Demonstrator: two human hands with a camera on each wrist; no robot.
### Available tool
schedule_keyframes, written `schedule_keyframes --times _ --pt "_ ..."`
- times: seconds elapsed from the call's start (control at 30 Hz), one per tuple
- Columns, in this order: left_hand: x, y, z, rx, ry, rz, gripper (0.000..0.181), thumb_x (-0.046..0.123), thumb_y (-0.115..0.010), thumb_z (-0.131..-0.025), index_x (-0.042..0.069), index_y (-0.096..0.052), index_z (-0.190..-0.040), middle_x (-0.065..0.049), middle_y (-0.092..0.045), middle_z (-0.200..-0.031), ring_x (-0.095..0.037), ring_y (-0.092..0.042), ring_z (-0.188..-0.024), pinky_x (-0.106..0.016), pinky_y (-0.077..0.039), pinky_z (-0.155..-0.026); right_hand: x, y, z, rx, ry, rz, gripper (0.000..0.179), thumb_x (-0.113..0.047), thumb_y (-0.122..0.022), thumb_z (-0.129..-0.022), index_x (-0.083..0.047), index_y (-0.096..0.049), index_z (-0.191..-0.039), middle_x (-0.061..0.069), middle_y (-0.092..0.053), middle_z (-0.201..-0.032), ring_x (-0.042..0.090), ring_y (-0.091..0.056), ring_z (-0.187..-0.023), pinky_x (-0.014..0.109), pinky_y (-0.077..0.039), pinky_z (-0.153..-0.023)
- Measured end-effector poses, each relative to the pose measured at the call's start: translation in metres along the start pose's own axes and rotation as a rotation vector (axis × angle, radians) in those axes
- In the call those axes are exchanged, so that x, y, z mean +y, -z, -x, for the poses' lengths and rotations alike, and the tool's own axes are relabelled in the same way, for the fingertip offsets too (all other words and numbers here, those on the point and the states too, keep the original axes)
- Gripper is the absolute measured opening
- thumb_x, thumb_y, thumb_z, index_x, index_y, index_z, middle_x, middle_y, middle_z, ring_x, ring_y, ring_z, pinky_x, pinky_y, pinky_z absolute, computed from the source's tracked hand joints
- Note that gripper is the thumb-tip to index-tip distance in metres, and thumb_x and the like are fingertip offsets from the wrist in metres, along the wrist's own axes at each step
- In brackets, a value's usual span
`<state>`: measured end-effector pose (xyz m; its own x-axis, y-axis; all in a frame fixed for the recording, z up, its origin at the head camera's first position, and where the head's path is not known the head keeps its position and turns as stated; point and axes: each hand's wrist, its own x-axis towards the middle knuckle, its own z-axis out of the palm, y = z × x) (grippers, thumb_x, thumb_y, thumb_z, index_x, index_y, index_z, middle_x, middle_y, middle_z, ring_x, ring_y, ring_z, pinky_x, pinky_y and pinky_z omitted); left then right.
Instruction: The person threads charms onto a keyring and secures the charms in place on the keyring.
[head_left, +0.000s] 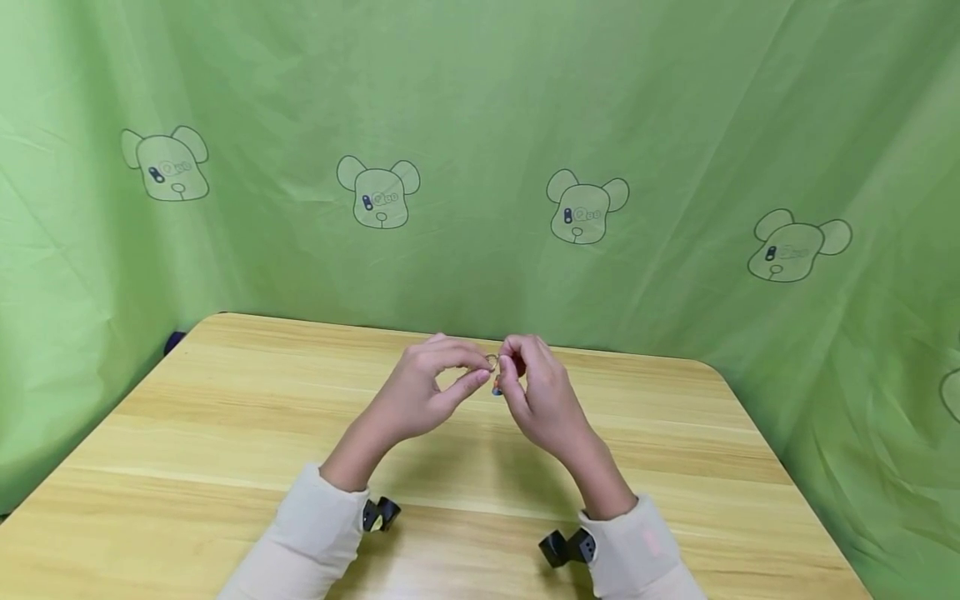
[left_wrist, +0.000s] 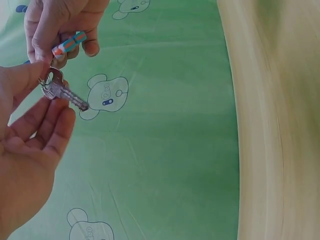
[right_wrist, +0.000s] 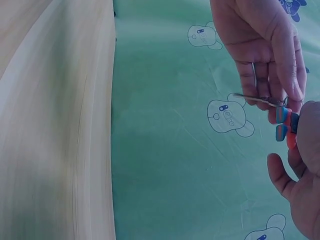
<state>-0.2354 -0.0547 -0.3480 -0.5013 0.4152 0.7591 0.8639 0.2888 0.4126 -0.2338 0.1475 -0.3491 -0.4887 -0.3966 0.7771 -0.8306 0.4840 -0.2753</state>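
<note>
My left hand (head_left: 431,383) pinches a thin metal key ring (head_left: 492,362) between thumb and fingers. From the ring hangs a silver key (left_wrist: 72,96), its toothed blade pointing away from the fingers in the left wrist view. My right hand (head_left: 542,396) meets the left at the ring and holds a small orange and blue keychain charm (right_wrist: 283,125) with its thumb and curled fingers. The charm (left_wrist: 69,44) pokes out beside the right fingers in the left wrist view. Part of the ring is hidden behind the fingertips.
Both hands are raised over a light wood-grain table (head_left: 247,392) with rounded far corners. A green curtain (head_left: 480,275) printed with bear heads surrounds its back and sides. Small black devices (head_left: 567,548) are strapped at both sleeve cuffs.
</note>
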Motion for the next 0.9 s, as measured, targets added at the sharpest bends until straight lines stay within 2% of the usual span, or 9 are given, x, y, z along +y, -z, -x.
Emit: schedule_keyframes --times 0.27,0.53,0.67,0.9 --pt "0.0004 0.0005 0.0004 0.011 0.044 -0.020 0.009 0.012 -0.072 -0.096 0.009 -0.078 -0.103 0.003 -0.077 -0.100 -0.009 -0.064 -0.091 -0.030 -0.050 -0.078 0.0023 -0.0014 -0.0002 0.012 0.032 0.038 0.008 0.007 -0.056 -0.097 -0.001 -0.053 -0.097 0.003 -0.056 -0.082 0.015 -0.054 -0.079 0.025 -0.046 -0.067" --pt "-0.0017 0.0026 0.0004 0.014 -0.025 -0.007 0.008 0.007 -0.072 -0.095 0.006 -0.078 -0.100 0.000 -0.076 -0.099 -0.012 -0.061 -0.088 -0.028 -0.049 -0.077 0.0034 -0.0025 -0.0005 0.023 0.063 0.036 0.008 0.007 -0.056 -0.096 0.000 -0.053 -0.098 0.003 -0.056 -0.081 0.015 -0.054 -0.078 0.025 -0.044 -0.067" --pt "-0.0023 0.0039 -0.0001 0.004 -0.060 0.002 0.009 0.001 -0.073 -0.093 0.006 -0.078 -0.099 0.001 -0.075 -0.096 -0.013 -0.059 -0.085 -0.031 -0.050 -0.075 0.0031 -0.0026 -0.0005 0.028 0.069 0.041 0.008 0.007 -0.056 -0.096 0.000 -0.053 -0.098 0.003 -0.056 -0.080 0.015 -0.054 -0.077 0.025 -0.044 -0.066" --pt "-0.0028 0.0065 -0.0006 -0.010 -0.086 -0.009 0.012 -0.003 -0.075 -0.090 0.007 -0.078 -0.098 0.000 -0.075 -0.096 -0.016 -0.062 -0.087 -0.029 -0.050 -0.077 0.0023 -0.0027 -0.0005 0.021 0.072 0.039 0.008 0.007 -0.056 -0.096 0.000 -0.053 -0.098 0.003 -0.056 -0.081 0.015 -0.053 -0.077 0.025 -0.044 -0.066"
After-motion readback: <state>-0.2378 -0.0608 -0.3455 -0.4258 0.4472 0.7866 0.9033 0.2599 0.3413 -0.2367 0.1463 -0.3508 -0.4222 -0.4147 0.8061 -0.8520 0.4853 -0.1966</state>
